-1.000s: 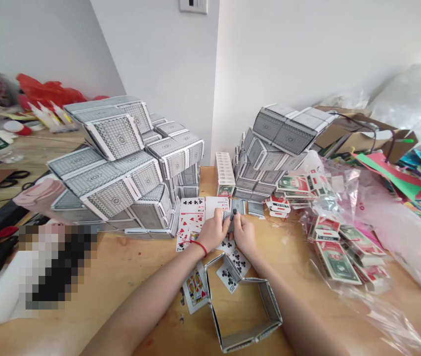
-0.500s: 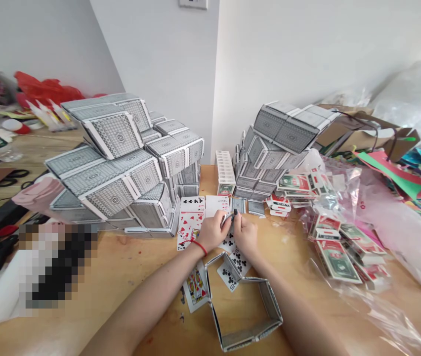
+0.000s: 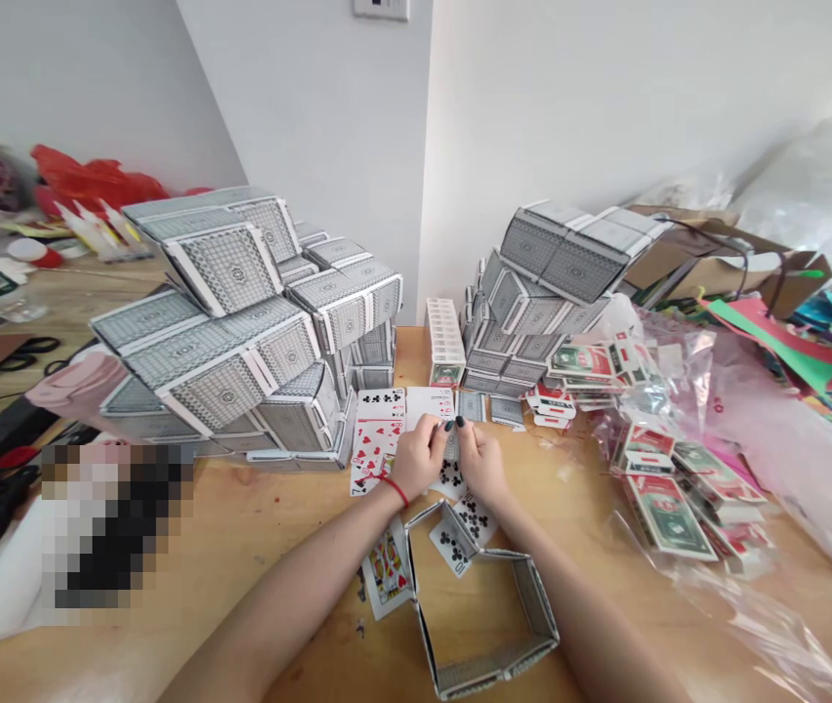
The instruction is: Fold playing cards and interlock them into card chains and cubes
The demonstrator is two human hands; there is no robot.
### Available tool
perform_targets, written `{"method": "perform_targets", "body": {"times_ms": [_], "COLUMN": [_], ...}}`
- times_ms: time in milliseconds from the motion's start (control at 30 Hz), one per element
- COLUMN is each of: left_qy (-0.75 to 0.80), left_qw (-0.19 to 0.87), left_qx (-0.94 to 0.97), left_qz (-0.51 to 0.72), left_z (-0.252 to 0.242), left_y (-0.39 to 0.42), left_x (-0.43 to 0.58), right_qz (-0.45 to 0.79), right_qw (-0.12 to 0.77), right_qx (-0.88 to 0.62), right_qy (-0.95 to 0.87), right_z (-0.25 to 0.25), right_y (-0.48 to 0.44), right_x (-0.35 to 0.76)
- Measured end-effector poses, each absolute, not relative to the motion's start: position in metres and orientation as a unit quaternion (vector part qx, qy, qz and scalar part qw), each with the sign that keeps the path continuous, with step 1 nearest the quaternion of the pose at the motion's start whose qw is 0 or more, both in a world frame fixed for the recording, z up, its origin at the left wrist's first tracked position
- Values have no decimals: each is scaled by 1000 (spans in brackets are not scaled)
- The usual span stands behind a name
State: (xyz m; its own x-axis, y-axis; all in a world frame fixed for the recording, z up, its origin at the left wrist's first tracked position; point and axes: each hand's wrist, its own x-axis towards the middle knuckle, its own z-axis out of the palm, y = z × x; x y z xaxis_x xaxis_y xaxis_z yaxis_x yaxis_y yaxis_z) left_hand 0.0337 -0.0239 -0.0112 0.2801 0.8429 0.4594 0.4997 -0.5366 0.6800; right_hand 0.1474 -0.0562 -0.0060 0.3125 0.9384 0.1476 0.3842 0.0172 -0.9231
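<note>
My left hand (image 3: 420,457) and my right hand (image 3: 480,459) meet over the wooden table (image 3: 255,547), both pinching a small grey-backed playing card (image 3: 451,444) between thumbs and fingertips. A red string circles my left wrist. Loose face-up cards (image 3: 379,425) lie just beyond and under the hands, hearts and clubs among them. A ring of folded, linked grey cards (image 3: 493,610) stands on edge between my forearms, with a ten of clubs (image 3: 452,547) lying inside it.
A big stack of folded grey card blocks (image 3: 240,322) rises at the left, a smaller stack (image 3: 540,288) at the right. Card boxes in clear plastic bags (image 3: 665,488) spread at the right. Coloured paper and a cardboard box lie behind; clutter covers the far left.
The hands stay in the same spot. My fingers have shifted on the small card, drawing closer together over it.
</note>
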Motion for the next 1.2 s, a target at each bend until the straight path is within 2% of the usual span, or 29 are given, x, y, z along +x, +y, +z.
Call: {"method": "perform_targets", "body": {"times_ms": [100, 300, 500, 600, 733, 1000, 1200], "left_qy": [445, 451, 457, 473, 478, 481, 465], "left_qw": [215, 228, 245, 260, 264, 221, 201], "left_qx": [765, 758, 747, 732, 730, 753, 774], "left_qz": [414, 413, 417, 417, 410, 390, 380], "left_z": [-10, -8, -7, -7, -7, -8, -7], "left_y": [-22, -20, -18, -16, -14, -14, -12], "left_x": [33, 33, 32, 31, 32, 32, 29], "right_qz": [321, 298, 433, 459, 431, 286, 319], "right_qw": [500, 504, 500, 504, 504, 465, 471], "right_qx": [-608, -616, -539, -502, -500, -593, -607], "right_qy": [-527, -526, -521, -533, -557, -592, -555], "right_z": [-9, -14, -13, -9, -6, -13, -17], "right_y": [-55, -52, -52, -54, -55, -58, -60], "right_x": [149, 151, 154, 154, 155, 154, 154]}}
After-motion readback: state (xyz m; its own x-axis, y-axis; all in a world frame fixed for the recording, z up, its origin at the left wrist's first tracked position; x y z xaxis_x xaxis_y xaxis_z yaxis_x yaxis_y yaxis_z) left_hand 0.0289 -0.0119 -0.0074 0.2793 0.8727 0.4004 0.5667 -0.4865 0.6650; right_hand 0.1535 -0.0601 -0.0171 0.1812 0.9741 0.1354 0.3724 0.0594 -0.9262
